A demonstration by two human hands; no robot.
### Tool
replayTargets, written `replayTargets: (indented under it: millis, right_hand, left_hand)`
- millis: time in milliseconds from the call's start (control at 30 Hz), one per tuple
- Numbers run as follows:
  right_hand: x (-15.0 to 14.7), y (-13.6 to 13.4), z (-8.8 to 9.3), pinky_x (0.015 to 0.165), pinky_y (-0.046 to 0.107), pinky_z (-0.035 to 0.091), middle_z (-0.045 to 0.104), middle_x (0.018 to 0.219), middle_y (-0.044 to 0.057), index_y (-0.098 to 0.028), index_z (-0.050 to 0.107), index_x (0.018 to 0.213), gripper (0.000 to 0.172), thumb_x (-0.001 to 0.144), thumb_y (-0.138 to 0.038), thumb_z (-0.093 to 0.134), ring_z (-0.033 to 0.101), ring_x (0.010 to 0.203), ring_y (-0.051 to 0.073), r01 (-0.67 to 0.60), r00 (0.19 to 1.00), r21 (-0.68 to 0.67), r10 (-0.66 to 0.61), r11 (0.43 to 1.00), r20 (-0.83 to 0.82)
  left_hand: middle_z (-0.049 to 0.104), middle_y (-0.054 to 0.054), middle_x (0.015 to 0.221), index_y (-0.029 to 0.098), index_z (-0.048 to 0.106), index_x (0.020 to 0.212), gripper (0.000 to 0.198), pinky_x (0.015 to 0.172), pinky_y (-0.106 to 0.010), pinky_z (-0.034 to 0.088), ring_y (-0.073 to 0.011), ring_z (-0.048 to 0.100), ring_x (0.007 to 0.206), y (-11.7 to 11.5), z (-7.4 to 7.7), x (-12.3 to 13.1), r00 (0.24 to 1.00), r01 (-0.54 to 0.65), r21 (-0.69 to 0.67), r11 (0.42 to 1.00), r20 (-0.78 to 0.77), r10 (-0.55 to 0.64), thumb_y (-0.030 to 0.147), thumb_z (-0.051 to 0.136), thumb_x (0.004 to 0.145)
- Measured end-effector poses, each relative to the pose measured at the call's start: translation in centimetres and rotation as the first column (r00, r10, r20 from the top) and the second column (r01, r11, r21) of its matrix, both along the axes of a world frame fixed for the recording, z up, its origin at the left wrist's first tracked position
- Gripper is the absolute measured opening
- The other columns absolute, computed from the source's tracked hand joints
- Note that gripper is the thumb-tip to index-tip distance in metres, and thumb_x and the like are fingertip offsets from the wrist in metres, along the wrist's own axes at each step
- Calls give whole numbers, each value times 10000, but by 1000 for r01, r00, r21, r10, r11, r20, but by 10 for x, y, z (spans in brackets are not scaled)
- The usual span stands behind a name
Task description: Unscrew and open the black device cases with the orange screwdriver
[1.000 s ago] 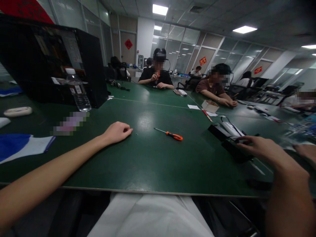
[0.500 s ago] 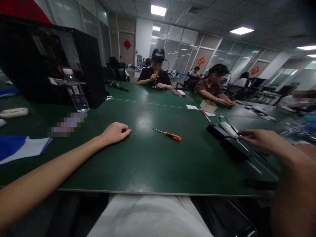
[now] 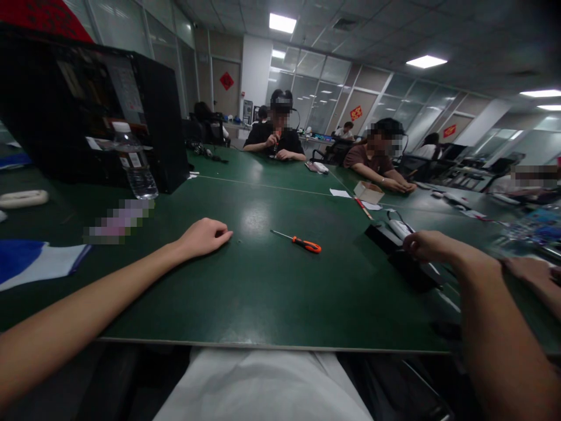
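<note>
A green table (image 3: 272, 298) fills the foreground, a black case (image 3: 160, 117) standing at far left. At right lies a black box (image 3: 412, 275), the right hand (image 3: 432, 245) over it with bent fingers; whether they grip anything cannot be told. The left hand (image 3: 204, 237) rests on the table, fingers curled together. Between the hands lies an orange-and-black screwdriver (image 3: 302, 241).
</note>
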State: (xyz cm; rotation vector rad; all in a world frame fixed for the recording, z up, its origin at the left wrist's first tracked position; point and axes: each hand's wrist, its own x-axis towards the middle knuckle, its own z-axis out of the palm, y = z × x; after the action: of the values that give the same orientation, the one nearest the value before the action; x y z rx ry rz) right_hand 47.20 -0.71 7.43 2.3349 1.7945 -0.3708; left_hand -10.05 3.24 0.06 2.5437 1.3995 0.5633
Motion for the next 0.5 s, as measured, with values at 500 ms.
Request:
replayTargets:
  millis: [500]
  right_hand:
    - [11, -13, -17, 736, 270, 491, 772, 951, 152, -113, 786, 1072, 329, 846, -89, 549, 724, 820, 239, -76, 990, 145, 58, 986, 126]
  left_hand:
    - [669, -38, 681, 174, 706, 724, 422, 588, -277, 347, -170, 583, 605, 1, 0, 1, 1000, -1, -8, 1000, -22, 1, 483, 511, 934]
